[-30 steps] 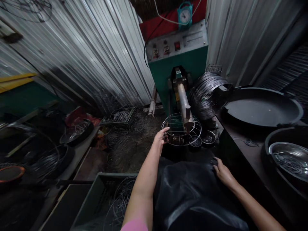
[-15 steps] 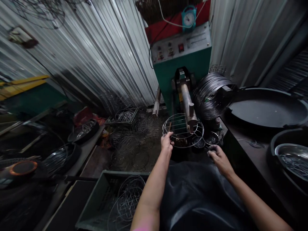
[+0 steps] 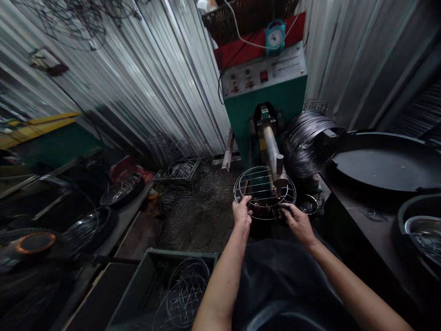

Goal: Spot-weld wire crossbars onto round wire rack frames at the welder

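A round wire rack [image 3: 255,205] with parallel cross wires lies under the tip of the spot welder's arm [image 3: 272,146]. My left hand [image 3: 242,211] is closed on the rack's near left rim. At the near right rim is my right hand [image 3: 298,222], its fingers pinched together beneath the electrode. Whether those fingertips hold the rim or a small piece against it, I cannot tell. The welder's green body [image 3: 237,115] stands behind, with a control panel [image 3: 285,64] on top. A small bowl [image 3: 308,204] of dark bits sits just right of the rack.
A wire coil [image 3: 310,142] and a wide black pan [image 3: 382,161] are on the right. Nearer lies a metal bowl [image 3: 411,224] with small pieces. A green crate [image 3: 138,280] holds wire racks at lower left. A teal clock [image 3: 274,37] hangs above the panel.
My right hand has moved left and up from beside the rack to its near right rim. The left hand keeps its hold on the rack. The whole view has shifted slightly.
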Demonstrator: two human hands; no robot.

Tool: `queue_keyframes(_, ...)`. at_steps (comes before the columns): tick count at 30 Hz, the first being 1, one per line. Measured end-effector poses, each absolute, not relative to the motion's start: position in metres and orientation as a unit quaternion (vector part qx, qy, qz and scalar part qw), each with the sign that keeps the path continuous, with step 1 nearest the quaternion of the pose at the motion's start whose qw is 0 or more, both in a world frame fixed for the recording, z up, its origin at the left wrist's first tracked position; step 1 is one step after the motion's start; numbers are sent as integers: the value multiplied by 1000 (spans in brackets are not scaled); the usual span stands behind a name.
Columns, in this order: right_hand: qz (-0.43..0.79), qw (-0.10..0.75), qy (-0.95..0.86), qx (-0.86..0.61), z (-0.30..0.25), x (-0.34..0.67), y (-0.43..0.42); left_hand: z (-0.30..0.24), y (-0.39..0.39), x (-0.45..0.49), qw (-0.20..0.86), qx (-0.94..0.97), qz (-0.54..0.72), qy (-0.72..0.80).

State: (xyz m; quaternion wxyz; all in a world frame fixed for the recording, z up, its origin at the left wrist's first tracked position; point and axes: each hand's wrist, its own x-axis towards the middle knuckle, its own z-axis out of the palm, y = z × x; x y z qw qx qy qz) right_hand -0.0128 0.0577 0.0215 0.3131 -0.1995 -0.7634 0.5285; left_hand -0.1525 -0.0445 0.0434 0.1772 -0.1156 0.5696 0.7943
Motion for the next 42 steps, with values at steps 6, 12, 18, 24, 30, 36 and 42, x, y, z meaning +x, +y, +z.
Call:
queue_keyframes(6, 492, 297, -793, -203, 20, -12, 59, 44, -44, -154, 167, -113, 795, 572)
queue_keyframes(12, 508, 260, -799, -190, 25, -12, 65, 40, -44, -155, 196, -118, 805, 547)
queue_keyframes(18, 539, 244, -777, -215, 29, -14, 65, 38, -43, -157, 197, -108, 803, 553)
queue_keyframes(24, 573, 252, -747, -225, 28, -13, 63, 36, -39, -155, 192, -111, 790, 572)
queue_keyframes(30, 580, 255, -743, -218, 30, -11, 66, 38, -37, -153, 201, -125, 791, 564)
queue_keyframes(36, 566, 243, -760, -208, 30, -16, 72, 41, -35, -160, 210, -141, 786, 564)
queue_keyframes(42, 559, 241, -766, -207, 36, -23, 74, 39, -31, -164, 219, -150, 767, 584)
